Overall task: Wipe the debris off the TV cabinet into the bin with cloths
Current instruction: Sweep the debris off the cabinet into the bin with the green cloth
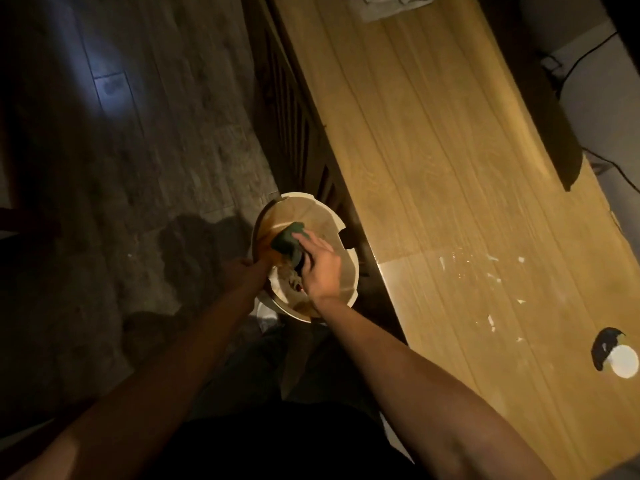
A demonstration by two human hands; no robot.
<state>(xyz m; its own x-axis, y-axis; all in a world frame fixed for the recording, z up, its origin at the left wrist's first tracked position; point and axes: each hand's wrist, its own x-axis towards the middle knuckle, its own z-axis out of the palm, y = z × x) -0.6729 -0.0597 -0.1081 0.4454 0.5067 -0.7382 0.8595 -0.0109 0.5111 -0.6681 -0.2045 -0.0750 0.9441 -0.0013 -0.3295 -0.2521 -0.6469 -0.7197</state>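
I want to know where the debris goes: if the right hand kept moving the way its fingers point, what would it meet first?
The right hand holds a green cloth over the bin. Its fingers point up-left, so it would probably meet the bin's far rim first; depth is unclear.

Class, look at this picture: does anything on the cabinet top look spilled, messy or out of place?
Yes. White debris is scattered across the near part of the TV cabinet, so it is unwiped there. A grey cloth lies crumpled at the far end.
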